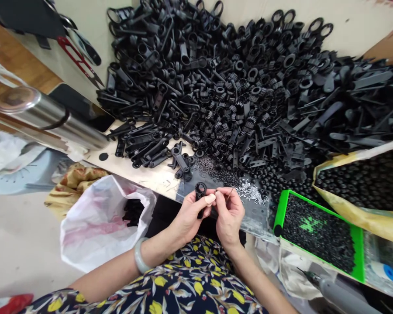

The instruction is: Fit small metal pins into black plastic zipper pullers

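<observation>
A: Nearest the lens, at six o'clock, is the floral garment [183, 292] over the person's lap, and both forearms rise out of it.

B: And the hands?

A: They meet just below centre. The left hand [191, 213], with a pale bangle [140, 257] on its wrist, has its fingers closed around a small black plastic part [201, 191] whose ring end stands up above the thumb. The right hand [229, 213] is touching it at three o'clock, fingertips pinched on a thin pin [231, 192].

B: What surrounds them?

A: From ten to two o'clock a big heap of black plastic parts [249, 87] covers the table [144, 174]. Just beyond the hands lies a scatter of small metal pins [252, 192]. At four o'clock sits a green tray [317, 231] of tiny black pieces, with a yellow-edged bag [363, 187] of more at three.

B: On the left?

A: A white plastic bag [101, 222] at eight o'clock, a steel flask [49, 117] at nine, red-handled snips [78, 61] at ten.
</observation>
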A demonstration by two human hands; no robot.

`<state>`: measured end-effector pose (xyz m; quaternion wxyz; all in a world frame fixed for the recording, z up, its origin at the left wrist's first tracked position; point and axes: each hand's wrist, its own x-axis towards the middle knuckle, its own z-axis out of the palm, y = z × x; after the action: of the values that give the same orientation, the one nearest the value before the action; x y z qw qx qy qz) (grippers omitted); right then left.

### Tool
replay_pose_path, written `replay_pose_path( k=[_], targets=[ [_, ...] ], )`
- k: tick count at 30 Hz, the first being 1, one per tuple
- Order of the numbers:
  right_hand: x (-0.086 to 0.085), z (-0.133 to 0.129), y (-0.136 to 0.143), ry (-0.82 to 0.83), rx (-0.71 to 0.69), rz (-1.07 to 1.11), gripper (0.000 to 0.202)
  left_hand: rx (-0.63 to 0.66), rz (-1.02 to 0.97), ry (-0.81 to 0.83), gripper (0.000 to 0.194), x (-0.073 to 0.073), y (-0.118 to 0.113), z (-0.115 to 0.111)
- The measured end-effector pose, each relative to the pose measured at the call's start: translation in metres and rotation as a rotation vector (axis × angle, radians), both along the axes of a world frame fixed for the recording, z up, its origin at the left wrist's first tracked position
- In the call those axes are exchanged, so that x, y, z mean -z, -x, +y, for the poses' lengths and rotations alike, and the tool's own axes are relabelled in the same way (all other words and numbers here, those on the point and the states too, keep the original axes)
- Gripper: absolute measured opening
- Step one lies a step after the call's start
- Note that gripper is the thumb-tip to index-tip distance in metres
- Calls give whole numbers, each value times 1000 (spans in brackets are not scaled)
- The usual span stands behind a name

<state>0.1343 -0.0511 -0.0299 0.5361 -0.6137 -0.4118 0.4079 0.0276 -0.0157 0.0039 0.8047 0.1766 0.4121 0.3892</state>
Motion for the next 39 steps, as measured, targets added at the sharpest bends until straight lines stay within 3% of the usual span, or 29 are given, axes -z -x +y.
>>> replay_pose_path(
  k=[2,5,10,14,21,39],
  targets=[
    [-1,0,1,49,103,163,24,9,-57,49,31,2,1,1],
    [-2,-2,2,87,92,303,23,35,-63,54,34,5,4,1],
    [0,-6,-12,55,26,168,18,84,171,-113,33,10,14,1],
    [5,-8,-24,53,-37,102,15,203,383,-308,32,8,24,4],
    [8,-7,-26,40,-48,82,15,257,551,-533,27,1,29,9],
    [11,-13,-22,3,-13,85,10,259,525,-437,30,5,28,3]
  ],
)
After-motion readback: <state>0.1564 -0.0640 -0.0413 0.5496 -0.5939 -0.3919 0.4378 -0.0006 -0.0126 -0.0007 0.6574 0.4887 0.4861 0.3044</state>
